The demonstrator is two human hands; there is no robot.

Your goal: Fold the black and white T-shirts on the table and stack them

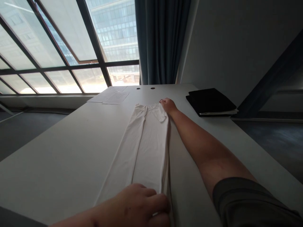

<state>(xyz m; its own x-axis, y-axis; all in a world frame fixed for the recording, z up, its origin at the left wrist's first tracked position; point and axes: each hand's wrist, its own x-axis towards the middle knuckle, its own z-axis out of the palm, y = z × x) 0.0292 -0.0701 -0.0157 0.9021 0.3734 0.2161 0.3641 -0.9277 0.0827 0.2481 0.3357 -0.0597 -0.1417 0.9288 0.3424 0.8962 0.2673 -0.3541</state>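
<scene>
Daylight from a big window falls on a long white table (59,151) where white trousers (146,142) lie flat, folded leg on leg, their long axis running straight away from the person. The left hand (139,205) rests on the near cuff end, fingers together and flat. The right hand (168,105), arm outstretched, seems to pinch the far waistband corner. A black folder (208,101) lies to its right.

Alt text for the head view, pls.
Long white cloth trousers lie flat on a white table; the left hand rests on their near end, and the right hand touches their far end. A flat black folder lies right, white paper sheets far left.
</scene>
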